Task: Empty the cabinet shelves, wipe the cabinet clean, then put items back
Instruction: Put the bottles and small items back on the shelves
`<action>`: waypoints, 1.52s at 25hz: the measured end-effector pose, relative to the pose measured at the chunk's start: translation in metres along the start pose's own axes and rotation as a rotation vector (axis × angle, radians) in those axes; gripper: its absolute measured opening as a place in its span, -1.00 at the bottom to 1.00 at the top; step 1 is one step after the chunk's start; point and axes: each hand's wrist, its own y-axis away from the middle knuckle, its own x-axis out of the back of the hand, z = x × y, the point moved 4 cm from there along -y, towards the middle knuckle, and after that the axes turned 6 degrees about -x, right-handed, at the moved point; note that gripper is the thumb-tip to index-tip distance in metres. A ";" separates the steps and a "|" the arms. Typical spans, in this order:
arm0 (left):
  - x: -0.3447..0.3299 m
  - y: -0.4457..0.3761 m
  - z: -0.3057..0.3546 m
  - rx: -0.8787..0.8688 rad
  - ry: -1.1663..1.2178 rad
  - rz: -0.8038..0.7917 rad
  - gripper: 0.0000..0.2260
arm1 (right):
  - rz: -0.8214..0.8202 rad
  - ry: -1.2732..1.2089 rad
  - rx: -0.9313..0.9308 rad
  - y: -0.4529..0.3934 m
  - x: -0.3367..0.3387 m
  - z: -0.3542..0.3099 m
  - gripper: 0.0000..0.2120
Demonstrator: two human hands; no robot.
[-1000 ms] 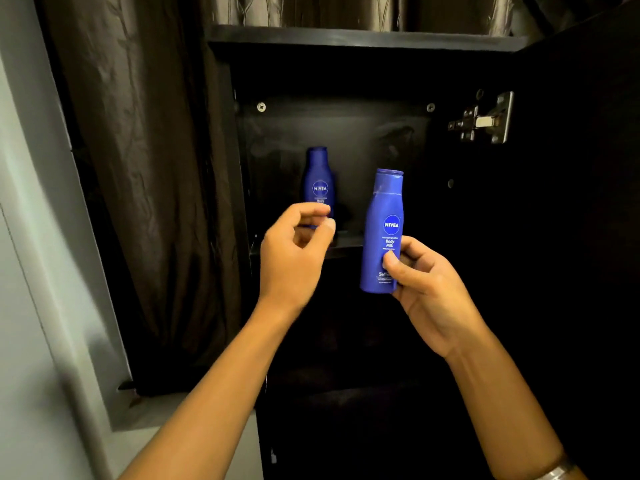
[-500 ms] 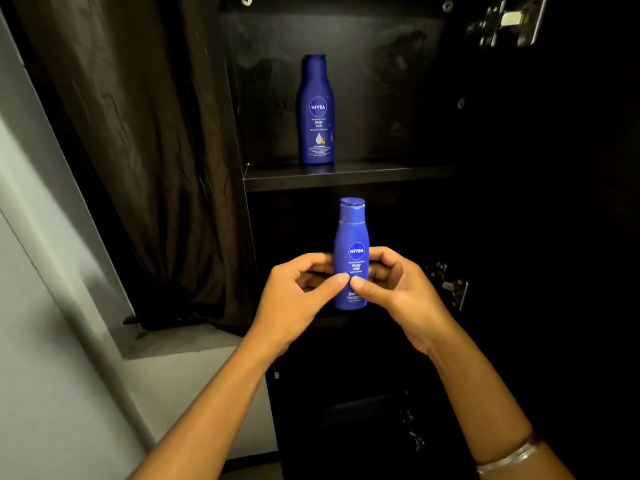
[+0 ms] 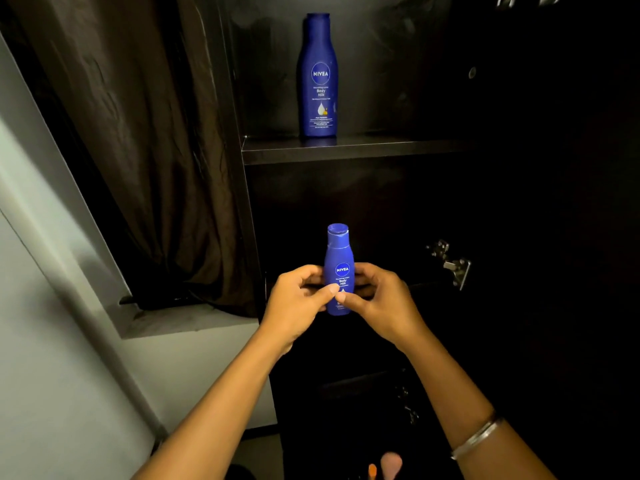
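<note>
The cabinet (image 3: 398, 209) stands open in front of me, very dark inside, with a brown curtain (image 3: 145, 140) hanging just beside its left wall. On the upper shelf (image 3: 381, 148) one big lotion bottle (image 3: 319, 76) stands upright near the left side, its label turned to me. The space under this shelf is too dark for me to see the board there.

The small lotion bottle (image 3: 339, 268) is between my two hands, in front of the lower opening and well below the upper shelf. Its long axis is upright, cap on top, bottom pointing down, label facing me. My left hand (image 3: 298, 299) grips it from the left and my right hand (image 3: 377, 299) from the right; both are curled around its lower half, and the thumbs almost meet on the front. Both hands are equally near.

I judge the free place lies straight ahead, a little deeper into the cabinet, so the bottle only needs to go forward and stay upright.
</note>
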 end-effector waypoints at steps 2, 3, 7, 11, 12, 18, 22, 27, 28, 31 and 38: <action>0.001 -0.005 -0.005 -0.014 -0.029 0.012 -0.76 | -0.008 0.027 0.009 -0.003 -0.003 0.002 -0.43; 0.001 -0.008 -0.007 -0.021 -0.036 0.021 -0.75 | 0.003 0.053 0.027 -0.005 -0.004 0.003 -0.41; 0.000 -0.030 -0.008 -0.056 -0.044 0.057 -0.76 | 0.156 0.124 0.062 -0.021 -0.008 -0.006 -0.41; -0.001 -0.056 -0.008 -0.017 -0.108 0.162 -0.76 | 0.263 0.151 -0.020 -0.054 -0.012 -0.008 -0.43; 0.000 -0.059 -0.009 0.006 -0.147 0.192 -0.74 | 0.269 0.174 -0.046 -0.062 -0.013 -0.007 -0.41; 0.006 -0.064 -0.022 0.032 -0.299 0.248 -0.69 | 0.258 0.300 -0.168 -0.083 -0.029 0.008 -0.37; 0.012 -0.066 -0.034 0.037 -0.328 0.262 -0.72 | 0.323 0.351 -0.125 -0.085 -0.034 0.006 -0.41; 0.012 -0.065 -0.041 -0.006 -0.337 0.249 -0.73 | 0.314 0.390 -0.147 -0.087 -0.038 0.004 -0.40; 0.012 -0.063 -0.040 -0.025 -0.342 0.249 -0.73 | 0.308 0.387 -0.148 -0.086 -0.038 0.004 -0.39; 0.009 -0.050 -0.034 -0.113 -0.406 0.258 -0.73 | 0.367 0.314 -0.081 -0.070 -0.030 0.008 -0.39; -0.021 0.026 -0.058 -0.479 -0.544 0.133 -0.77 | 0.473 0.137 -0.024 0.029 -0.009 0.075 -0.84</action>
